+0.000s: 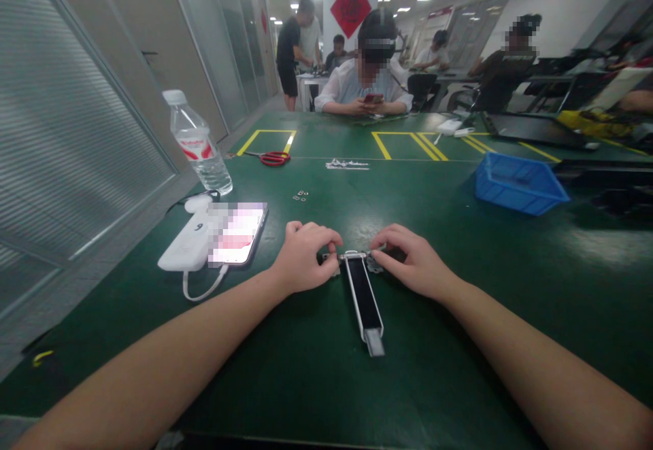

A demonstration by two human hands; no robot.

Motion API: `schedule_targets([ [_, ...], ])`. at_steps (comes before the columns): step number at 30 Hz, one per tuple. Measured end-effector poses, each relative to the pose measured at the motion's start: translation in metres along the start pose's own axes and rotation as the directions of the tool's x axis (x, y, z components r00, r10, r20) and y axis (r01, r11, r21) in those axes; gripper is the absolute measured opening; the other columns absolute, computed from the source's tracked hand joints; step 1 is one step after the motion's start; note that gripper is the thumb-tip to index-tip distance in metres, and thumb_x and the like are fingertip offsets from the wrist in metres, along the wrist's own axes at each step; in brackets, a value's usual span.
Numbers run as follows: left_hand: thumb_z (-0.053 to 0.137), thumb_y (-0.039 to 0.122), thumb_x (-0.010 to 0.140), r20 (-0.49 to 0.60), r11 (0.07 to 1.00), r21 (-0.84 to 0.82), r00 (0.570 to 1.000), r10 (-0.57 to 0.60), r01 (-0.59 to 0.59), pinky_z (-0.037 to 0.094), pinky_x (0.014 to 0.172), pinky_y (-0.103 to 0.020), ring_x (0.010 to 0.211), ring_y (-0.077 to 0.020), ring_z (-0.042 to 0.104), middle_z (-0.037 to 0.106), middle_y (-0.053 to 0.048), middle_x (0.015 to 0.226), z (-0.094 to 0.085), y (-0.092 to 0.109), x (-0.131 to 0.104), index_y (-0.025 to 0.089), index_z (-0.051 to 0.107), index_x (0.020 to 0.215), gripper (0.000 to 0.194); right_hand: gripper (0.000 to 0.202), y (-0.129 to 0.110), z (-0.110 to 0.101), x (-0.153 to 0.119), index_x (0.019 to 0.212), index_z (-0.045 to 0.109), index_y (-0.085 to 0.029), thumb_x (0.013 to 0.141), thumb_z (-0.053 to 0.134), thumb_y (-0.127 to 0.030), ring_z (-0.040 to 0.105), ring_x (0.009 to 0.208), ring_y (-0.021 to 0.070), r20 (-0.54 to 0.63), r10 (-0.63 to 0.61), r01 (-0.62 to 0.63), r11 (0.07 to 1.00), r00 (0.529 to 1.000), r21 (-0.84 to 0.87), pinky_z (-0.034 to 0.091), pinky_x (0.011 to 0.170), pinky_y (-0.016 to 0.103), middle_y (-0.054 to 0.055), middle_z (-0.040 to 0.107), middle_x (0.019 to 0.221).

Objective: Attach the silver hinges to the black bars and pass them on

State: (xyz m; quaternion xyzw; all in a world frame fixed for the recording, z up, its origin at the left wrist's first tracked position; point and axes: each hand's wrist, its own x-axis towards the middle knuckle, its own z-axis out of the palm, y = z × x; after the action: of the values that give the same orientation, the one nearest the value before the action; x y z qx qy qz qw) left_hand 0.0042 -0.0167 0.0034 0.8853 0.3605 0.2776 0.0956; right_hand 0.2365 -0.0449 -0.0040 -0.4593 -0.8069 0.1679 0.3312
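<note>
A long, narrow part with a white frame and a black face (364,295) lies on the green table between my hands. A grey tab (375,342) sticks out of its near end, and a thin metal bar runs across its far end. My left hand (309,256) is closed at the left end of that bar, its thumb and fingers on a small metal bracket (335,266). My right hand (413,260) pinches a similar metal bracket (375,264) at the right end. The fingers partly hide both brackets.
Left of my hands are a phone (239,232), a white power bank (178,243) with a cable, and a water bottle (198,144). Farther off lie small metal pieces (300,196), red-handled scissors (274,158) and white strips (347,164). A blue bin (520,185) stands right; a person (370,76) sits opposite.
</note>
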Motion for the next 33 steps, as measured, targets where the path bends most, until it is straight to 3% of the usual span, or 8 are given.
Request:
schedule_targets([
  [5, 0.054, 0.015, 0.072, -0.115, 0.984, 0.1, 0.984, -0.133, 0.144, 0.03, 0.083, -0.041, 0.095, -0.024, 0.057, 0.066, -0.002, 0.097, 0.0, -0.01, 0.002, 0.022, 0.06, 0.094, 0.024, 0.013, 0.0, 0.0, 0.0, 0.084, 0.066, -0.019, 0.087, 0.054, -0.024, 0.057, 0.081, 0.0189, 0.039, 0.003, -0.003, 1.0, 0.999, -0.005, 0.047, 0.073, 0.035, 0.007, 0.061, 0.088],
  [9, 0.057, 0.017, 0.075, -0.111, 0.961, 0.162, 0.972, -0.209, 0.225, 0.032, 0.083, -0.043, 0.1, -0.0277, 0.054, 0.063, -0.005, 0.104, 0.002, -0.022, 0.003, 0.022, 0.06, 0.098, 0.023, 0.012, -0.001, 0.0, 0.001, 0.087, 0.065, -0.019, 0.087, 0.053, -0.023, 0.058, 0.084, 0.0196, 0.043, 0.019, -0.018, 1.0, 0.999, -0.015, 0.047, 0.076, 0.036, 0.007, 0.062, 0.089],
  [14, 0.057, 0.022, 0.081, -0.047, 0.966, 0.176, 0.981, -0.187, 0.192, 0.032, 0.082, -0.041, 0.096, -0.0259, 0.053, 0.064, -0.004, 0.099, 0.005, -0.026, 0.003, 0.022, 0.062, 0.096, 0.016, 0.01, -0.002, -0.001, 0.0, 0.085, 0.063, -0.018, 0.087, 0.054, -0.022, 0.055, 0.078, 0.0179, 0.055, -0.008, 0.008, 1.0, 0.998, 0.003, 0.046, 0.072, 0.034, 0.006, 0.06, 0.086],
  [21, 0.054, 0.022, 0.085, 0.09, 0.945, 0.208, 0.957, -0.277, 0.254, 0.028, 0.085, -0.04, 0.1, -0.0233, 0.054, 0.067, -0.001, 0.1, -0.001, -0.014, 0.007, 0.023, 0.064, 0.092, 0.012, 0.007, 0.001, 0.001, 0.0, 0.084, 0.062, -0.019, 0.086, 0.055, -0.02, 0.054, 0.078, 0.0174, 0.063, -0.017, 0.018, 1.0, 0.998, -0.015, 0.045, 0.071, 0.033, 0.006, 0.06, 0.086],
  [33, 0.054, 0.018, 0.083, 0.098, 0.958, 0.187, 0.966, -0.239, 0.218, 0.027, 0.085, -0.039, 0.098, -0.0222, 0.055, 0.066, 0.0, 0.097, 0.001, -0.015, 0.006, 0.022, 0.064, 0.089, 0.012, 0.019, 0.0, 0.003, 0.002, 0.083, 0.061, -0.019, 0.093, 0.046, -0.023, 0.057, 0.084, 0.0191, 0.088, -0.006, 0.006, 1.0, 0.996, 0.009, 0.045, 0.079, 0.036, 0.007, 0.062, 0.086],
])
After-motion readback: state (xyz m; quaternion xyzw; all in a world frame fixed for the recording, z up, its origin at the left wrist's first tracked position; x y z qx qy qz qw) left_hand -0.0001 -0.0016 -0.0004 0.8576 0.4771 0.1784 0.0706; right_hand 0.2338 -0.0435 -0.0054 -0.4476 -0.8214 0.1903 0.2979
